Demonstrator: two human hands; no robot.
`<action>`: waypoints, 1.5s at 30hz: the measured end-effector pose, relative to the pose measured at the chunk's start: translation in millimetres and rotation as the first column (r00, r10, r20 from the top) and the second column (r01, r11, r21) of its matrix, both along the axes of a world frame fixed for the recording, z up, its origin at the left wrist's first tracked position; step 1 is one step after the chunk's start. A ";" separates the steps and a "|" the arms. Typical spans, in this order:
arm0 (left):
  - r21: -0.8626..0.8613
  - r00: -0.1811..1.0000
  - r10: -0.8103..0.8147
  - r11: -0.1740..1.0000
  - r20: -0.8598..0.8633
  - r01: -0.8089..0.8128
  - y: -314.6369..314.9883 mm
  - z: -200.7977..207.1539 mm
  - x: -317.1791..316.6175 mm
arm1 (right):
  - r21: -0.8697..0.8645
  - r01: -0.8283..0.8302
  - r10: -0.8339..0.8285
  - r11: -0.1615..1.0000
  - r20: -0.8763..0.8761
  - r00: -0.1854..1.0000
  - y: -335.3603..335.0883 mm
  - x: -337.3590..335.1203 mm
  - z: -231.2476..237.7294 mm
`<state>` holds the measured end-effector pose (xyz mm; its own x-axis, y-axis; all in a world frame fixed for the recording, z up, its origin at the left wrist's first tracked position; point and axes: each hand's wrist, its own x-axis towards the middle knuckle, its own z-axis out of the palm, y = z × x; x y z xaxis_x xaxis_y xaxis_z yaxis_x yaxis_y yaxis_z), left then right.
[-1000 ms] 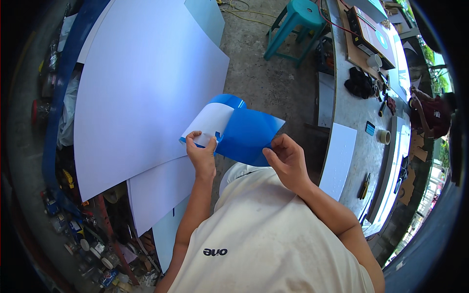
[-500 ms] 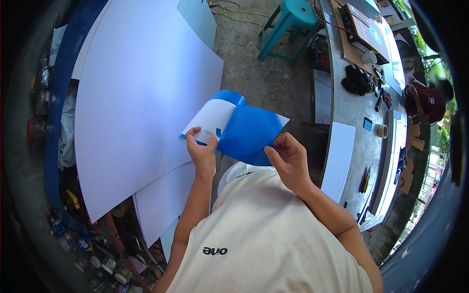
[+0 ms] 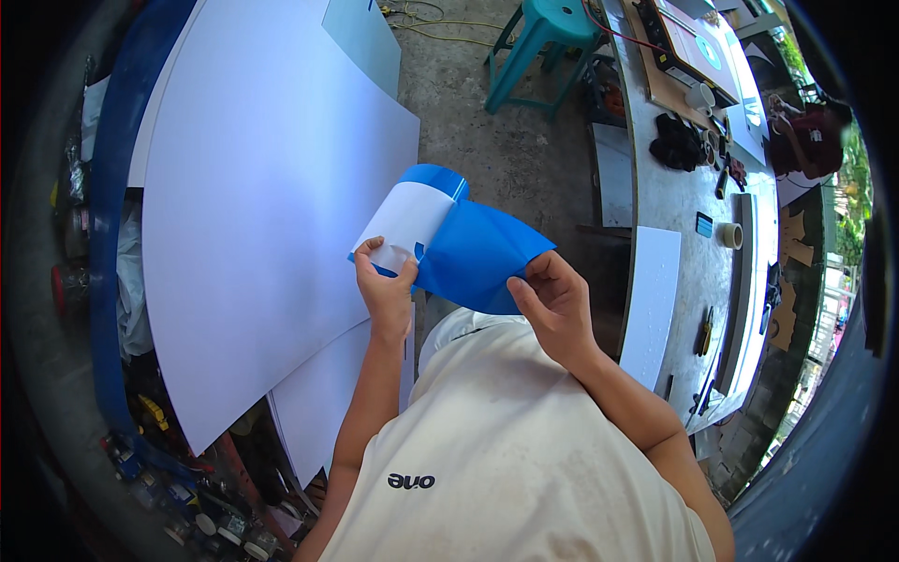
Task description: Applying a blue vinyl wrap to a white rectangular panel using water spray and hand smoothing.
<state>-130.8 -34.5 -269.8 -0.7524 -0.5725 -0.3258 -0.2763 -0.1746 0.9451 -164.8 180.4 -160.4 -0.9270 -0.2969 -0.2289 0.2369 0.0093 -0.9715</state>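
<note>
A roll of blue adhesive film (image 3: 482,258) with white backing paper (image 3: 403,221) is held in front of my shirt. My left hand (image 3: 385,292) grips the rolled part at its near end, thumb and fingers closed round the edge. A small cut-out shape shows blue in the white backing beside the thumb. From the roll, the blue sheet stretches right to my right hand (image 3: 560,304), which pinches its outer edge between thumb and fingers. The sheet sags slightly between both hands.
Large white sheets (image 3: 281,215) lean or lie at left, beside a blue frame (image 3: 110,234). On the right runs a workbench (image 3: 679,201) with a tape roll (image 3: 729,235), pliers (image 3: 705,331) and a white panel (image 3: 650,304). A teal stool (image 3: 552,28) stands ahead; another person (image 3: 810,140) is far right.
The film's far right corner, which stuck out past my right hand showing a pale underside, now bends down to my fingers. My view has shifted slightly; both hands keep their holds.
</note>
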 end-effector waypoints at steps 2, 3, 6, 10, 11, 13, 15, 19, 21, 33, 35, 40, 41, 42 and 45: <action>-0.016 0.999 0.020 1.000 0.038 -0.020 -1.0 5.3 -4.3 | -0.001 0.003 -0.003 1.000 -0.002 1.000 -1.3 -0.7 -0.3; -0.016 0.999 0.018 1.000 0.039 -0.018 -2.4 4.1 -5.5 | -0.010 0.007 -0.007 1.000 0.007 1.000 -2.0 -0.9 -0.1; -0.029 0.999 0.026 0.999 0.031 -0.025 -6.7 0.9 -8.6 | -0.016 0.011 -0.010 1.000 0.025 1.000 -4.9 -3.1 2.8; -0.061 0.999 0.021 0.998 0.038 -0.018 -10.9 0.7 -12.6 | -0.025 0.024 -0.023 0.999 0.029 0.999 -8.4 -5.2 1.5; -0.055 0.999 0.016 0.998 0.038 -0.014 -12.0 0.4 -13.5 | -0.025 0.027 -0.026 0.999 0.031 0.999 -9.1 -6.2 1.6; -0.024 0.999 0.021 1.000 0.031 -0.020 -12.6 0.9 -16.5 | -0.031 0.030 -0.029 0.999 0.021 0.999 -10.5 -9.3 1.5; 0.007 0.999 0.027 1.000 0.023 -0.027 -14.4 0.6 -19.0 | -0.035 0.039 -0.038 0.999 0.022 0.999 -10.9 -11.2 0.7; 0.028 1.000 -0.001 1.000 0.000 0.001 -19.2 1.5 -24.0 | -0.044 0.064 -0.063 0.997 0.024 0.998 -14.1 -16.3 3.6; 0.028 1.000 -0.008 1.000 -0.012 0.009 -20.5 6.3 -27.7 | -0.050 0.073 -0.071 0.996 0.029 0.997 -14.4 -18.2 4.3; -0.164 0.997 -0.048 0.986 -0.059 0.038 -31.1 27.5 -44.0 | -0.060 0.209 -0.201 0.976 0.121 0.972 -0.7 -29.8 -13.2; -0.382 0.997 -0.082 0.921 -0.008 0.073 -29.8 34.4 -47.2 | -0.070 0.226 -0.214 0.972 0.153 0.965 0.3 -29.4 -17.1; -0.448 0.997 -0.080 0.891 0.003 0.073 -32.0 32.0 -51.7 | -0.106 0.220 -0.204 0.970 0.143 0.968 -7.1 -31.4 -12.9; -0.468 0.997 -0.079 0.881 0.005 0.072 -32.4 31.3 -52.5 | -0.117 0.229 -0.211 0.966 0.147 0.966 -9.4 -32.3 -11.4; -0.472 0.997 -0.083 0.878 0.005 0.076 -31.8 33.9 -53.7 | -0.121 0.233 -0.215 0.965 0.148 0.965 -9.4 -32.3 -10.0; -0.463 0.996 -0.079 0.882 0.048 0.092 -31.6 39.0 -57.1 | -0.143 0.217 -0.196 0.966 0.144 0.970 -9.2 -32.4 -8.7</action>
